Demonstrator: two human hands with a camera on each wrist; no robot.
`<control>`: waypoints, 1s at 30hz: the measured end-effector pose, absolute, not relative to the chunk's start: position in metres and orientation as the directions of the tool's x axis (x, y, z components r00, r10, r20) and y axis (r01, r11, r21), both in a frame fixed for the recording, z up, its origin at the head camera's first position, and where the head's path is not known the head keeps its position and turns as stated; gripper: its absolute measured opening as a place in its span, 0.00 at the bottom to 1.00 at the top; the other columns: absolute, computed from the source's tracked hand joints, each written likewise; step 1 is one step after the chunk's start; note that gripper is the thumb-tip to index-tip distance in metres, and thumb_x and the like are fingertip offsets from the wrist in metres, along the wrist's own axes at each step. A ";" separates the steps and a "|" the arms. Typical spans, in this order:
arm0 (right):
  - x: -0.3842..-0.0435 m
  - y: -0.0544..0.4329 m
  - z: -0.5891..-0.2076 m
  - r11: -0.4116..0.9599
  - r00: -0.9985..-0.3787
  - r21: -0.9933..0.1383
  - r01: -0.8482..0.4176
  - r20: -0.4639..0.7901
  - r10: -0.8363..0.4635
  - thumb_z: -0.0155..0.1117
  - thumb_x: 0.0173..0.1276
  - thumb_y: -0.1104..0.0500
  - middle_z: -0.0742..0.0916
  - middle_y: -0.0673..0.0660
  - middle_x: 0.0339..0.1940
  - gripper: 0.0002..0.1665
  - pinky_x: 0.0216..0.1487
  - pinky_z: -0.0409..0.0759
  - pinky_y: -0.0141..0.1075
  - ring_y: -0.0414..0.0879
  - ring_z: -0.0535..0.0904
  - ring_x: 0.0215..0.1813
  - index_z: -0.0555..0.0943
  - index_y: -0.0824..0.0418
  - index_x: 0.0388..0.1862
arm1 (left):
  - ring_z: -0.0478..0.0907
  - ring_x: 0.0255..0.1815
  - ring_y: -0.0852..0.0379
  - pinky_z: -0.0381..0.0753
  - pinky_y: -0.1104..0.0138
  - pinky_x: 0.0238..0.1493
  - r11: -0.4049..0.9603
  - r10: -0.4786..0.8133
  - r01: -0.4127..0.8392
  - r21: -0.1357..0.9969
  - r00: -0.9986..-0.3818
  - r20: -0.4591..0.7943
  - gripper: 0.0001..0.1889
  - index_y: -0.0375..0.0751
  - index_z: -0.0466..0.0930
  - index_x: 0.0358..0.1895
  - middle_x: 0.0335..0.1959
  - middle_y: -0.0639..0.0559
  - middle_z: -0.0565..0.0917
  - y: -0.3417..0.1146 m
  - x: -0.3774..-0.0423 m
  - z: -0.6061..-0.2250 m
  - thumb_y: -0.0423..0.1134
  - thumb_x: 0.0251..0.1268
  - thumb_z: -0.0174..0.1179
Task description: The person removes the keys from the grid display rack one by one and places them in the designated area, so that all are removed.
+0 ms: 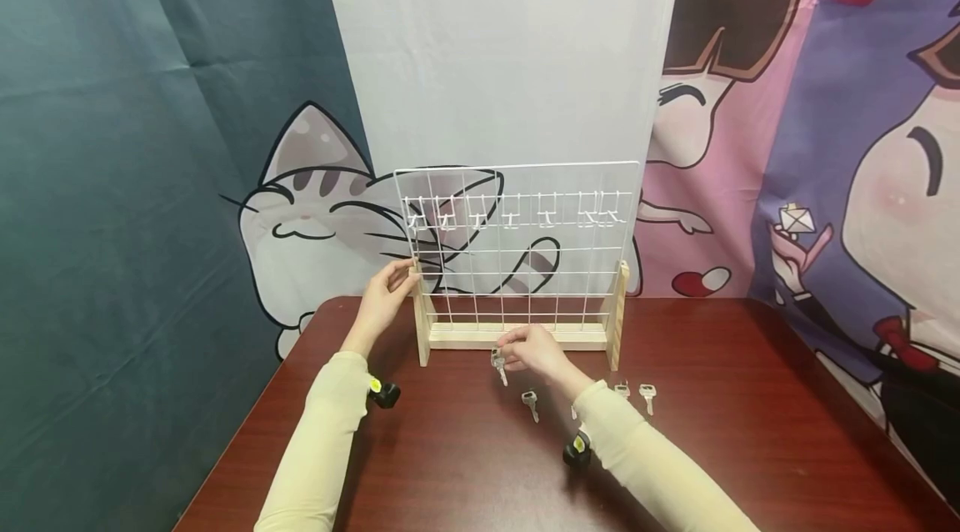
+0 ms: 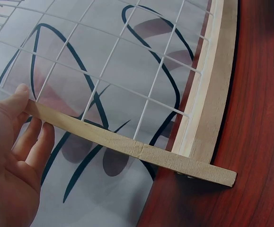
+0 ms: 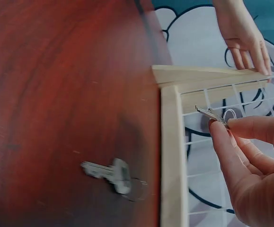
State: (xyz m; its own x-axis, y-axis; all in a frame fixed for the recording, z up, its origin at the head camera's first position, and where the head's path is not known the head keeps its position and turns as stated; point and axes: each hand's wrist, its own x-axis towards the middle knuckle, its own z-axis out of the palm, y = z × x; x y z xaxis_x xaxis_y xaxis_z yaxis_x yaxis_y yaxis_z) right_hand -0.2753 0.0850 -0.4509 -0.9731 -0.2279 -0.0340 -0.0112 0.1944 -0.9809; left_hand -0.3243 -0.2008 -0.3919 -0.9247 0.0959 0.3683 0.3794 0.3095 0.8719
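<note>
A white wire grid rack point(image 1: 517, 250) stands on the table in a pale wooden frame, with a row of white hooks point(image 1: 547, 219) along its upper part. My left hand point(image 1: 388, 286) pinches the top of the rack's left wooden post point(image 2: 108, 135) between thumb and fingers. In front of the wooden base, my right hand point(image 1: 534, 348) holds a silver key point(image 3: 208, 113) between thumb and fingertips. A thin metal ring point(image 3: 229, 115) shows beside the pinched end of that key. Another key point(image 1: 530, 405) with a ring lies on the table below the right hand.
More keys, among them one key point(image 1: 648, 399) at the right, lie beyond my right forearm, which partly covers them. The dark red wooden table point(image 1: 720, 432) extends on both sides of the rack. A cartoon-printed cloth backdrop point(image 1: 510, 57) hangs behind it.
</note>
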 end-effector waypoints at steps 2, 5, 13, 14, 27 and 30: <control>-0.272 0.084 -0.459 0.175 -0.972 -0.985 0.006 -0.047 -0.230 0.62 0.65 0.73 0.89 0.64 0.35 0.10 0.40 0.90 0.42 0.48 0.87 0.34 0.83 0.79 0.44 | 0.68 0.72 0.39 0.72 0.55 0.69 0.319 0.100 0.377 0.870 -0.926 0.364 0.22 0.27 0.72 0.66 0.68 0.34 0.74 -0.198 -0.317 -0.385 0.34 0.75 0.59; -0.269 0.081 -0.471 0.157 -0.971 -0.987 0.035 -0.070 -0.227 0.61 0.66 0.73 0.89 0.63 0.34 0.10 0.41 0.90 0.42 0.48 0.87 0.34 0.83 0.79 0.43 | 0.68 0.72 0.40 0.72 0.56 0.69 0.300 0.098 0.375 0.877 -0.927 0.363 0.21 0.28 0.73 0.66 0.68 0.35 0.74 -0.199 -0.317 -0.386 0.34 0.74 0.60; -0.261 0.080 -0.488 0.188 -0.971 -0.981 0.051 -0.093 -0.222 0.60 0.65 0.74 0.89 0.63 0.34 0.10 0.39 0.90 0.39 0.48 0.86 0.35 0.83 0.79 0.43 | 0.69 0.71 0.40 0.73 0.56 0.68 0.284 0.099 0.374 0.883 -0.927 0.361 0.21 0.27 0.73 0.65 0.68 0.35 0.74 -0.198 -0.317 -0.388 0.33 0.74 0.60; -0.260 0.081 -0.489 0.197 -0.971 -0.979 0.046 -0.090 -0.222 0.60 0.64 0.74 0.89 0.63 0.34 0.10 0.39 0.90 0.39 0.48 0.87 0.35 0.83 0.79 0.43 | 0.68 0.71 0.39 0.73 0.56 0.68 0.283 0.099 0.376 0.882 -0.926 0.364 0.21 0.26 0.73 0.65 0.68 0.34 0.74 -0.198 -0.317 -0.388 0.33 0.74 0.60; -0.254 0.084 -0.493 0.296 -0.975 -0.955 -0.010 -0.055 -0.213 0.62 0.55 0.77 0.88 0.64 0.32 0.13 0.37 0.90 0.38 0.50 0.88 0.33 0.84 0.79 0.40 | 0.68 0.72 0.39 0.71 0.55 0.70 0.306 0.106 0.379 0.873 -0.925 0.364 0.22 0.26 0.72 0.66 0.69 0.34 0.73 -0.199 -0.317 -0.387 0.34 0.75 0.59; -0.254 0.085 -0.492 0.295 -0.976 -0.955 -0.001 -0.064 -0.209 0.63 0.53 0.78 0.89 0.65 0.32 0.13 0.37 0.90 0.38 0.51 0.88 0.33 0.84 0.79 0.39 | 0.68 0.72 0.39 0.71 0.55 0.70 0.309 0.107 0.381 0.871 -0.924 0.367 0.22 0.27 0.72 0.66 0.68 0.33 0.73 -0.199 -0.317 -0.385 0.34 0.75 0.59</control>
State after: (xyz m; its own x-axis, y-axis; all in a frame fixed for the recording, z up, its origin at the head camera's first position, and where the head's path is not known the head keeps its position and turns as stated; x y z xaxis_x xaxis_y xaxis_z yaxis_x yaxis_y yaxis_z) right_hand -0.2540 0.0846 -0.4923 -0.9758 -0.2091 -0.0638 -0.0008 0.2952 -0.9554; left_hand -0.3167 -0.1987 -0.3847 -0.9242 0.1068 0.3667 0.3814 0.3087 0.8714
